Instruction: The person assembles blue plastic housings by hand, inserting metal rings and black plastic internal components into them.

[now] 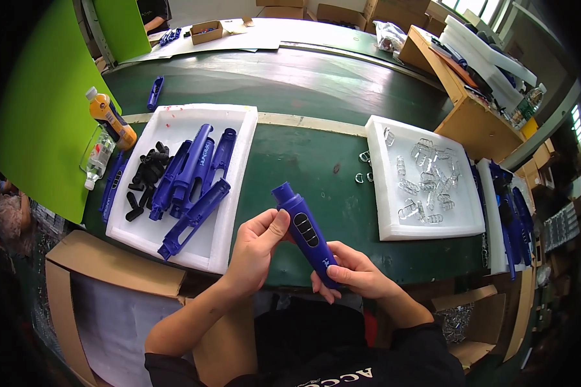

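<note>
Between my two hands is a blue plastic handle housing (pixel 317 250), tilted, with a black button pad set in its face. My left hand (pixel 257 248) pinches its upper end, thumb on the edge beside the black pad. Wrapped about the lower end is my right hand (pixel 354 272), thumb lying over the housing. To the left, a white foam tray (pixel 242 161) bears several blue housings (pixel 197 171) and a pile of small black pieces (pixel 150 169). On the right, a second white foam tray (pixel 382 187) has many clear plastic parts (pixel 426 180) scattered in it.
A bottle of orange drink (pixel 112 119) and a clear bottle (pixel 99 158) stand by the green partition (pixel 39 122). One blue housing (pixel 155 92) lies on the conveyor's near side. More blue parts (pixel 513 213) are at far right. Open cardboard boxes (pixel 119 264) flank me below the table edge.
</note>
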A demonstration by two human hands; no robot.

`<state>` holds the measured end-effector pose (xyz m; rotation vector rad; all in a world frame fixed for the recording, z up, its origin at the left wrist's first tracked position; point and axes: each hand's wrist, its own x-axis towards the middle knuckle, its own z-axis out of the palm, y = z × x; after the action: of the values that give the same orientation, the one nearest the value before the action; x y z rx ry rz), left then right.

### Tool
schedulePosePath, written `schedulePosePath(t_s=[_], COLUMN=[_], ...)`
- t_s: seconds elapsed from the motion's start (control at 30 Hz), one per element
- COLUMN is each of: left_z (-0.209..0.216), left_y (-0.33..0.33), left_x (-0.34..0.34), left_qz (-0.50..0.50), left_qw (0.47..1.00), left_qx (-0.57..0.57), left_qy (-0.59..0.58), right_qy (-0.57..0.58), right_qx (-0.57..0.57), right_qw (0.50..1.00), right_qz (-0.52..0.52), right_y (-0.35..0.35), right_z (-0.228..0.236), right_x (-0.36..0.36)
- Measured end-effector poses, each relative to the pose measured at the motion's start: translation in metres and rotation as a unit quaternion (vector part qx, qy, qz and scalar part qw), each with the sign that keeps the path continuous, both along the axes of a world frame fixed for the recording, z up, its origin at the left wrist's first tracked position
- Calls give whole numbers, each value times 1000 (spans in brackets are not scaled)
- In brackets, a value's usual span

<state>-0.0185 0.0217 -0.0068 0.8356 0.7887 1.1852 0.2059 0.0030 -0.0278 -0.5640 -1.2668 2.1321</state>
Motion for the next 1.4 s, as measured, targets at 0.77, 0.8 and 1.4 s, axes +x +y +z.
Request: schedulePosePath(t_s=[0.77, 0.8, 1.4], left_z=[1, -1, -4], left_y=[-3, -4, -2], left_x=[-1, -1, 10], left_qz=[-123, -127, -90], left_qw=[989, 989, 930], left_qx=[-74, -70, 190], left_qy=[34, 38, 303], right_qy=[-177, -187, -780], right_qx=[35, 33, 479], right_qw=[982, 980, 345], right_qz=[-52, -56, -205], right_y=[98, 107, 381], right_z=[73, 71, -38], right_x=[6, 6, 13])
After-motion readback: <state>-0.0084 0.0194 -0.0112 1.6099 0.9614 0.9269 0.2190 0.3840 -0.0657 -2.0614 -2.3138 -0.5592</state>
